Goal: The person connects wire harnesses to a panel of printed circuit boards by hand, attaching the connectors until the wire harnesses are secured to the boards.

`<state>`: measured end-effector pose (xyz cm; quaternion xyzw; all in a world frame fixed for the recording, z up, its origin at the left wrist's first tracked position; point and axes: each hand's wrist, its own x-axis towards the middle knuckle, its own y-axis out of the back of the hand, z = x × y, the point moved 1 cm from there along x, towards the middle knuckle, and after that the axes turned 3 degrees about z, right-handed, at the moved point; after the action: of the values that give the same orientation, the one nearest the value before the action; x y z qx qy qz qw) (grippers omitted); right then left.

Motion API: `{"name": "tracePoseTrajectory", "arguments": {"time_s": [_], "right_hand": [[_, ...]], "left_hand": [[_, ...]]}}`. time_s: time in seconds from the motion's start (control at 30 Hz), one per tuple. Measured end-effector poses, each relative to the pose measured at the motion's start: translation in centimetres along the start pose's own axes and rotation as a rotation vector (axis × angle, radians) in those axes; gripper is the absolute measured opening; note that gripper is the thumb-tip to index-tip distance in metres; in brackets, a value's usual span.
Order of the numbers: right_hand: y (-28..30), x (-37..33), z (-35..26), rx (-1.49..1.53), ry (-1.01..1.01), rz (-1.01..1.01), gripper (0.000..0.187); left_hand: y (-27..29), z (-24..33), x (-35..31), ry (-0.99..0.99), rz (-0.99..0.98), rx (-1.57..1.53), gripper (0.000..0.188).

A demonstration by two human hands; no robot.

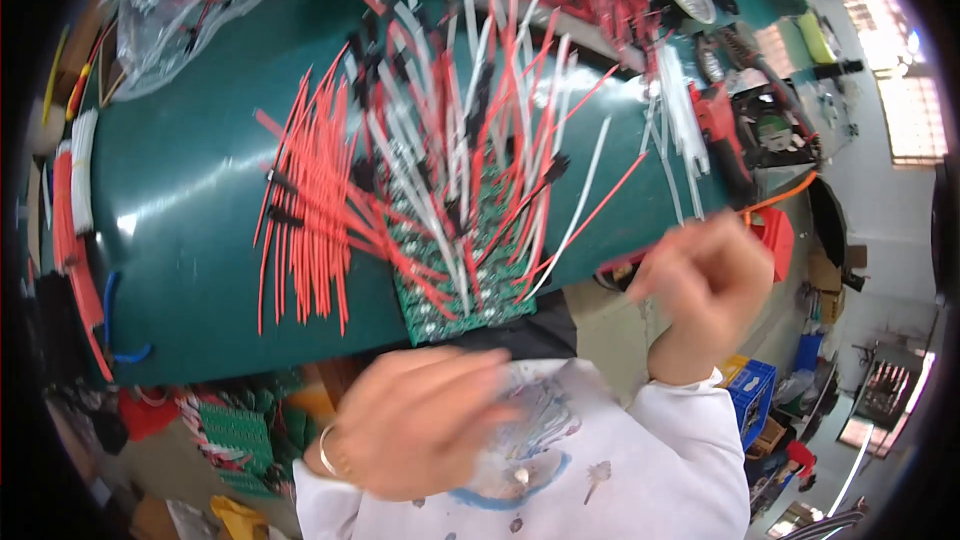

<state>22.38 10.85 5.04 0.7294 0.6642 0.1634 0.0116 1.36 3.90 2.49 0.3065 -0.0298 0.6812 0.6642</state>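
Observation:
My left hand (425, 420) is in front of the table's near edge, blurred, its fingers stretched out toward the right with nothing visible in them. Off the right end of the table edge, my right hand (710, 285) is raised with fingers curled into a pinch; blur hides whatever may be between them. A green circuit board panel (425, 325) lies at the near table edge between the hands, touched by neither. Red and white wires (460, 165), some with black sections, stand up from it and fan out.
Loose red wires (312, 240) lie left of the panel on the green table (190, 290). White wires (680, 110) and a red-and-black tool (725, 140) lie at the right. A clear plastic bag (190, 0) is far left. More green boards (230, 435) sit below the table.

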Motion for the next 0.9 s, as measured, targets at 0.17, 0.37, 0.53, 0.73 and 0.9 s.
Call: {"name": "tracePoseTrajectory", "arguments": {"time_s": [0.17,0.37,0.53,0.73,0.9], "right_hand": [[-2.7,-3.7,0.9,0.071,0.307,-0.340,0.028],[-3.9,-4.7,2.6,0.201,0.215,-0.464,0.028],[-5.7,-4.4,3.0,-0.090,0.794,-0.475,0.032],[-6.9,-4.2,3.9,-0.155,0.866,-0.427,0.034],[-7.2,-4.1,3.9,-0.179,0.834,-0.415,0.034]], "left_hand": [[-3.2,-1.4,-1.1,-0.074,0.075,-0.245,0.031],[-1.8,-2.4,-2.8,-0.066,0.043,-0.179,0.028],[0.2,-3.0,-3.8,-0.130,0.039,0.275,0.029],[0.8,-4.8,-4.1,-0.206,0.126,0.430,0.028],[0.5,-5.6,-3.9,-0.198,0.153,0.374,0.028]]}}
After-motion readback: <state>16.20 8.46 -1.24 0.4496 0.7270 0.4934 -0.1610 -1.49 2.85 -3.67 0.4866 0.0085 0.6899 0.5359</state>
